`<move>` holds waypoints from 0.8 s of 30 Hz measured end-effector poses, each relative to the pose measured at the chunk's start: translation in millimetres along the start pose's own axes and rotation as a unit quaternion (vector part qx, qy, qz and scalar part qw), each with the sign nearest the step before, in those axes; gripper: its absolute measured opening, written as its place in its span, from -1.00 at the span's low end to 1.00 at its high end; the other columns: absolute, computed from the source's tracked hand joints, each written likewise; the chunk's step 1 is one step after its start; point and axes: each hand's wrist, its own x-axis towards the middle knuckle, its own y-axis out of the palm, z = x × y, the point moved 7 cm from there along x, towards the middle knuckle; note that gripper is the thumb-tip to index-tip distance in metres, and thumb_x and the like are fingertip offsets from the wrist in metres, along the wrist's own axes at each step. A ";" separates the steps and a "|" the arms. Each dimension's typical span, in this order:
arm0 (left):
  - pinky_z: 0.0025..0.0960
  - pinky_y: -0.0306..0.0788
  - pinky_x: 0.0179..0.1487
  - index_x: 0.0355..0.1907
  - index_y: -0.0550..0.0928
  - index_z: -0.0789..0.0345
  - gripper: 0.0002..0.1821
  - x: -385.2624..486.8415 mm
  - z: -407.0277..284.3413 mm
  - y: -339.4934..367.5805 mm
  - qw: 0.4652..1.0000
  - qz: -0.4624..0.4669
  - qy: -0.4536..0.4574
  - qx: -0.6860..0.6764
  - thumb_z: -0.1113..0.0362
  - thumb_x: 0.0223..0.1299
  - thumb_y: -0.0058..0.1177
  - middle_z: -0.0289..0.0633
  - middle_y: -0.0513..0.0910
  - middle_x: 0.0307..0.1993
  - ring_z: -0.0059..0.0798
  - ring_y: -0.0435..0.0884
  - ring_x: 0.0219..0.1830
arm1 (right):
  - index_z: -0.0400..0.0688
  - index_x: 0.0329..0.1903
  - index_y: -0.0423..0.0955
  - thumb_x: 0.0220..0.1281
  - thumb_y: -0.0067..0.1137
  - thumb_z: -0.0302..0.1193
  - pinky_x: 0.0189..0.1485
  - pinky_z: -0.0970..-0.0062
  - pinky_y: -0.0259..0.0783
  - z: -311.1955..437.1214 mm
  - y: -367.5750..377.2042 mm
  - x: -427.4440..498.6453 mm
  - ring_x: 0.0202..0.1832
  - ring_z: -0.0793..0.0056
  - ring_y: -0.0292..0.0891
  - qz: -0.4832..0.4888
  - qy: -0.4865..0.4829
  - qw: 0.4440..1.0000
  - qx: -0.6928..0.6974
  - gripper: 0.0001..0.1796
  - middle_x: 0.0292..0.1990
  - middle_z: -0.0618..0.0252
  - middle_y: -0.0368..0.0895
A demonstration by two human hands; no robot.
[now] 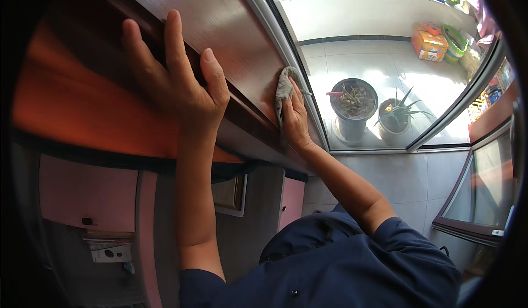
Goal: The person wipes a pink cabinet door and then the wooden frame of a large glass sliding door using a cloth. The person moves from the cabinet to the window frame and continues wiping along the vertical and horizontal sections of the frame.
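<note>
My right hand (296, 118) presses a folded grey cloth (284, 89) against a glossy wood-grain panel (243, 40). The cloth lies close beside the silver metal frame (284, 48) that borders the glass. Higher up on the left, my left hand (181, 77) is raised with its fingers spread and nothing in it. Its fingertips are near the dark wooden edge (154, 17) of the panel; whether they touch it I cannot tell. Orange fabric (103, 110) spreads below and to the left of that hand.
Behind the glass stand a dark pot of pebbles (354, 102) and a potted aloe-like plant (395, 118). Farther back are an orange box (429, 42) and a green basket (456, 42). A glazed door (478, 184) is at right. Pink cabinet doors (88, 192) lie lower left.
</note>
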 end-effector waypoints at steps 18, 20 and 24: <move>0.00 -0.07 0.67 0.34 0.56 0.46 -0.47 0.1 -3.2 10.5 0.999 -0.006 0.013 -0.049 0.21 0.54 -0.32 0.19 -0.12 0.64 -0.04 -0.13 0.69 | -0.31 0.51 0.28 0.63 -0.19 -0.11 0.61 0.25 -0.01 -126.6 -29.0 -33.4 0.57 0.02 0.13 -0.060 0.171 0.981 -0.074 -0.36 0.52 -0.08 0.27; 0.00 -0.07 0.67 0.33 0.58 0.44 -0.46 -0.6 -2.0 13.4 0.999 0.001 -0.007 -0.044 0.19 0.54 -0.32 0.21 -0.15 0.64 0.00 -0.17 0.69 | -0.35 0.50 0.27 0.64 -0.19 -0.07 0.62 0.25 -0.01 -134.9 -33.2 -42.6 0.55 0.00 0.16 -0.072 0.208 0.973 -0.072 -0.32 0.50 -0.11 0.29; 0.04 -0.03 0.66 0.32 0.57 0.44 -0.47 -0.3 -2.8 11.2 0.999 0.011 -0.006 -0.037 0.20 0.55 -0.34 0.22 -0.17 0.63 0.00 -0.13 0.69 | -0.33 0.51 0.27 0.63 -0.16 -0.12 0.62 0.27 -0.01 -67.4 -11.6 -17.2 0.55 0.03 0.17 -0.064 0.184 0.979 -0.063 -0.36 0.50 -0.10 0.29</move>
